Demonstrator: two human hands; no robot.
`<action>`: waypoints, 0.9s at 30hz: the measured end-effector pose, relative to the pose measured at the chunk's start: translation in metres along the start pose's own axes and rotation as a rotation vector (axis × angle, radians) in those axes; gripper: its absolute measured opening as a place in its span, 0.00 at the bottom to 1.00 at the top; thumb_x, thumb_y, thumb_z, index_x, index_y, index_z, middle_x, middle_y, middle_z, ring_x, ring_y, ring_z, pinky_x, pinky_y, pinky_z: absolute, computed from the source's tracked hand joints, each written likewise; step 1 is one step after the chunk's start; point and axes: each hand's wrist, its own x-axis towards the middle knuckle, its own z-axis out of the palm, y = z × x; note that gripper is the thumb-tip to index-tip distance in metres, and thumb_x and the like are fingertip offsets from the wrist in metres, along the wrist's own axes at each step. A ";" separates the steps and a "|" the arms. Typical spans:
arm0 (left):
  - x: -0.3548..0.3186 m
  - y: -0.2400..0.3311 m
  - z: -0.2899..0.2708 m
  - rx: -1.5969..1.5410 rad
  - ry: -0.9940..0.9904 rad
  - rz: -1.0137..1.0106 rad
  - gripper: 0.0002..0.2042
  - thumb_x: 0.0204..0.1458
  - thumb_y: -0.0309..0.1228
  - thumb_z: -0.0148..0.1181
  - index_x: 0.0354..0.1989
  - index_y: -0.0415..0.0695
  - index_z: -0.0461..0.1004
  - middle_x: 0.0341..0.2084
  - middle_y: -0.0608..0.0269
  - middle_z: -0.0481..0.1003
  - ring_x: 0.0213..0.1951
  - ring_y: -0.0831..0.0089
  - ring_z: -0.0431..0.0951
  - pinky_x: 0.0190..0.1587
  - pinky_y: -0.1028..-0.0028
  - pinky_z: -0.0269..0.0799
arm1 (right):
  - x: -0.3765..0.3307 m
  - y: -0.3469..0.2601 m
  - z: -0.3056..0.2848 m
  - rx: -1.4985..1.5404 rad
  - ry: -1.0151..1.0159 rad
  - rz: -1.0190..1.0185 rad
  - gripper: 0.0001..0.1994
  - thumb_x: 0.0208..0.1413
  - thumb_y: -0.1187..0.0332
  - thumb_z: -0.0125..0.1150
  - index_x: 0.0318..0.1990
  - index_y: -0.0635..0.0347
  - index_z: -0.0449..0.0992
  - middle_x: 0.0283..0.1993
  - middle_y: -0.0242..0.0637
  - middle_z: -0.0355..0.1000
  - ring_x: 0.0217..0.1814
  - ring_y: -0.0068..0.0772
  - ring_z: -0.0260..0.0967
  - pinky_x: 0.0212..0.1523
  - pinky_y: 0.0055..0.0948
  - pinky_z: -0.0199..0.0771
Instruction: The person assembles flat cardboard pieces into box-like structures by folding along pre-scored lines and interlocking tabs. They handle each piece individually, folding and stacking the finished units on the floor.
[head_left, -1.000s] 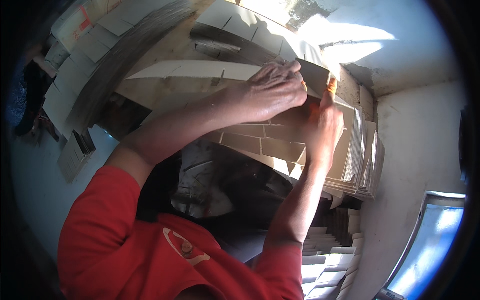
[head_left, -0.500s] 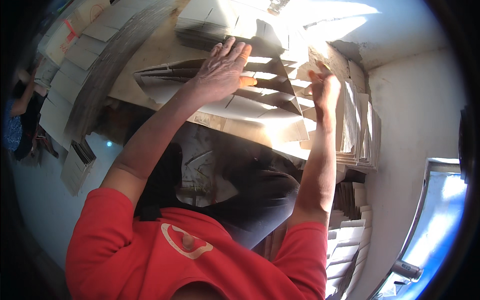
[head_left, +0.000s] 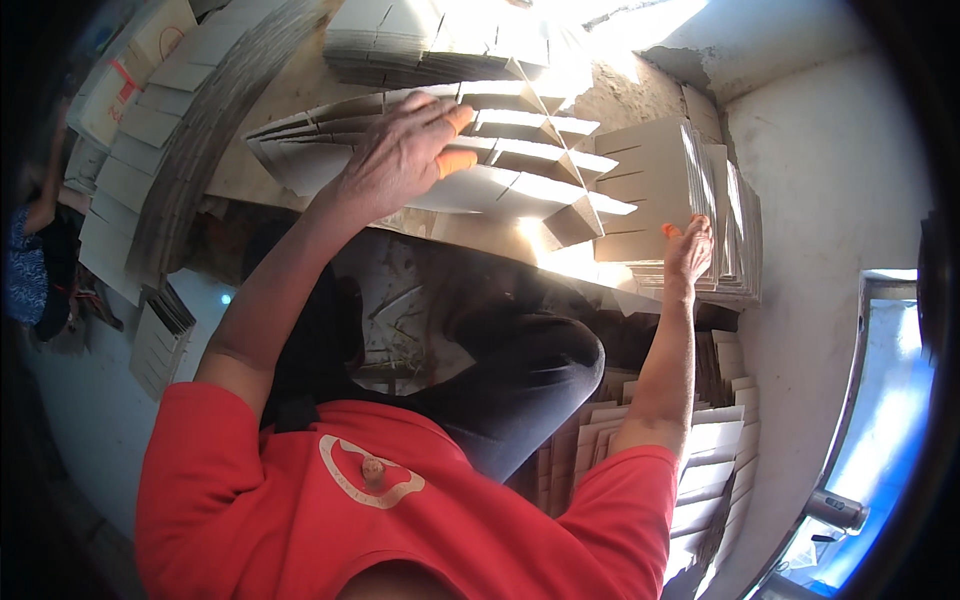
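Several long slotted cardboard strips (head_left: 400, 170) stand on edge side by side, bowed toward their left ends. One cross strip (head_left: 572, 165) sits across them near their right ends, slanting. My left hand (head_left: 400, 155) grips the long strips from above, with its thumb and forefinger in orange finger covers spread along them. On the right, my right hand (head_left: 690, 250) is at the near edge of a stack of slotted cardboard sheets (head_left: 640, 170), its orange-covered thumb against a sheet and its fingers around the edge. How many sheets it grips is hidden.
Another pile of slotted cardboard (head_left: 430, 35) lies at the table's far side. A long row of stacked strips (head_left: 215, 130) curves along the left. Below the table at right are more cardboard pieces (head_left: 710, 470). A wall (head_left: 800, 200) bounds the right; another person's arm (head_left: 48, 190) shows far left.
My right hand has moved from the cross strip's side, right and nearer, to the sheet stack. My left hand has shifted slightly left and nearer, fingers more curled; the long strips have shifted left.
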 end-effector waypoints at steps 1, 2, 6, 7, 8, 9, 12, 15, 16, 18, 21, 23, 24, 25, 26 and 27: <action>-0.005 0.003 0.000 0.004 0.021 0.021 0.18 0.44 0.30 0.67 0.44 0.37 0.74 0.41 0.56 0.76 0.46 0.59 0.72 0.48 0.67 0.70 | 0.004 -0.007 -0.008 0.092 -0.015 0.087 0.19 0.46 0.65 0.66 0.43 0.61 0.67 0.40 0.48 0.72 0.44 0.51 0.69 0.43 0.42 0.67; -0.007 0.003 0.001 0.010 -0.037 0.016 0.18 0.43 0.29 0.67 0.43 0.37 0.74 0.39 0.57 0.76 0.44 0.60 0.72 0.46 0.67 0.70 | 0.008 -0.013 -0.019 0.183 -0.031 0.176 0.18 0.47 0.66 0.65 0.43 0.60 0.66 0.39 0.49 0.72 0.43 0.52 0.69 0.43 0.41 0.67; -0.017 -0.008 0.014 0.031 -0.152 0.053 0.11 0.42 0.23 0.63 0.36 0.38 0.75 0.28 0.61 0.75 0.34 0.64 0.71 0.38 0.67 0.70 | 0.021 -0.026 -0.065 0.404 0.247 0.113 0.15 0.56 0.67 0.61 0.46 0.63 0.65 0.41 0.53 0.74 0.38 0.54 0.73 0.40 0.40 0.72; -0.019 -0.010 0.015 0.020 -0.182 0.053 0.09 0.42 0.22 0.62 0.34 0.38 0.75 0.26 0.61 0.75 0.33 0.64 0.71 0.37 0.68 0.70 | 0.026 -0.031 -0.079 0.447 0.346 -0.035 0.16 0.56 0.67 0.61 0.48 0.63 0.67 0.41 0.51 0.75 0.35 0.47 0.73 0.36 0.36 0.73; -0.020 -0.011 0.017 0.010 -0.211 0.053 0.07 0.42 0.21 0.61 0.32 0.39 0.75 0.24 0.61 0.75 0.32 0.64 0.72 0.36 0.68 0.70 | 0.032 -0.036 -0.093 0.488 0.444 -0.184 0.16 0.56 0.68 0.61 0.50 0.62 0.68 0.40 0.48 0.76 0.32 0.41 0.74 0.33 0.32 0.74; -0.024 -0.011 0.019 -0.025 -0.184 0.042 0.06 0.42 0.21 0.60 0.31 0.39 0.75 0.24 0.61 0.75 0.31 0.64 0.72 0.35 0.68 0.70 | 0.033 -0.060 -0.120 0.625 0.288 -0.077 0.18 0.56 0.68 0.61 0.53 0.61 0.69 0.39 0.44 0.76 0.29 0.33 0.72 0.29 0.27 0.73; -0.030 -0.003 0.024 -0.106 -0.118 0.033 0.03 0.42 0.20 0.58 0.27 0.40 0.75 0.22 0.61 0.75 0.30 0.65 0.72 0.33 0.69 0.70 | 0.024 -0.108 -0.170 0.924 -0.008 -0.057 0.22 0.55 0.70 0.61 0.58 0.57 0.69 0.35 0.35 0.77 0.24 0.18 0.68 0.21 0.20 0.68; -0.032 0.002 0.028 -0.113 -0.099 0.024 0.03 0.42 0.21 0.59 0.27 0.40 0.75 0.23 0.62 0.75 0.30 0.66 0.72 0.32 0.69 0.70 | 0.014 -0.125 -0.177 1.013 -0.174 -0.171 0.26 0.53 0.74 0.62 0.62 0.53 0.67 0.30 0.30 0.75 0.21 0.13 0.63 0.17 0.18 0.63; -0.032 0.003 0.028 -0.125 -0.095 0.014 0.03 0.43 0.21 0.60 0.27 0.40 0.75 0.23 0.62 0.75 0.30 0.66 0.72 0.32 0.69 0.70 | 0.010 -0.136 -0.179 0.971 -0.223 -0.191 0.26 0.53 0.74 0.62 0.61 0.52 0.67 0.29 0.29 0.75 0.20 0.13 0.62 0.17 0.18 0.63; -0.033 0.004 0.029 -0.132 -0.091 0.003 0.03 0.43 0.22 0.60 0.27 0.41 0.75 0.23 0.62 0.75 0.30 0.66 0.72 0.32 0.69 0.70 | 0.005 -0.145 -0.171 1.031 -0.263 -0.204 0.26 0.52 0.75 0.63 0.61 0.51 0.68 0.26 0.27 0.72 0.18 0.11 0.58 0.16 0.18 0.61; -0.034 0.002 0.032 -0.127 -0.094 -0.004 0.03 0.43 0.22 0.61 0.27 0.41 0.75 0.23 0.63 0.75 0.29 0.66 0.72 0.32 0.68 0.70 | 0.001 -0.151 -0.158 1.035 -0.288 -0.257 0.25 0.53 0.77 0.61 0.60 0.56 0.68 0.27 0.29 0.73 0.18 0.11 0.58 0.15 0.19 0.60; -0.033 0.002 0.032 -0.136 -0.096 -0.017 0.03 0.42 0.22 0.61 0.27 0.40 0.76 0.22 0.62 0.75 0.29 0.66 0.72 0.32 0.68 0.70 | 0.000 -0.153 -0.149 1.014 -0.315 -0.288 0.27 0.52 0.83 0.55 0.61 0.55 0.68 0.31 0.30 0.75 0.19 0.13 0.64 0.14 0.16 0.63; -0.034 0.002 0.032 -0.146 -0.089 -0.021 0.03 0.43 0.22 0.61 0.27 0.40 0.76 0.22 0.62 0.75 0.29 0.66 0.73 0.32 0.68 0.70 | -0.001 -0.157 -0.147 1.049 -0.324 -0.293 0.27 0.52 0.83 0.55 0.61 0.55 0.67 0.31 0.30 0.75 0.19 0.13 0.64 0.14 0.16 0.63; -0.033 0.003 0.032 -0.155 -0.082 -0.024 0.03 0.43 0.22 0.61 0.27 0.40 0.76 0.22 0.62 0.75 0.29 0.66 0.73 0.32 0.68 0.70 | 0.000 -0.160 -0.148 1.049 -0.323 -0.294 0.27 0.52 0.83 0.56 0.61 0.54 0.67 0.32 0.31 0.76 0.20 0.13 0.65 0.14 0.16 0.63; -0.033 0.003 0.032 -0.165 -0.075 -0.027 0.03 0.43 0.22 0.61 0.27 0.41 0.76 0.22 0.62 0.75 0.29 0.66 0.73 0.32 0.68 0.70 | 0.001 -0.161 -0.149 1.036 -0.325 -0.277 0.27 0.52 0.83 0.56 0.61 0.54 0.67 0.32 0.31 0.76 0.20 0.13 0.65 0.14 0.16 0.63; -0.034 0.002 0.032 -0.160 -0.072 -0.026 0.03 0.43 0.22 0.61 0.27 0.41 0.76 0.22 0.62 0.75 0.29 0.65 0.73 0.32 0.68 0.70 | 0.003 -0.161 -0.150 1.024 -0.327 -0.261 0.27 0.52 0.83 0.56 0.61 0.55 0.67 0.33 0.31 0.76 0.21 0.13 0.66 0.15 0.16 0.64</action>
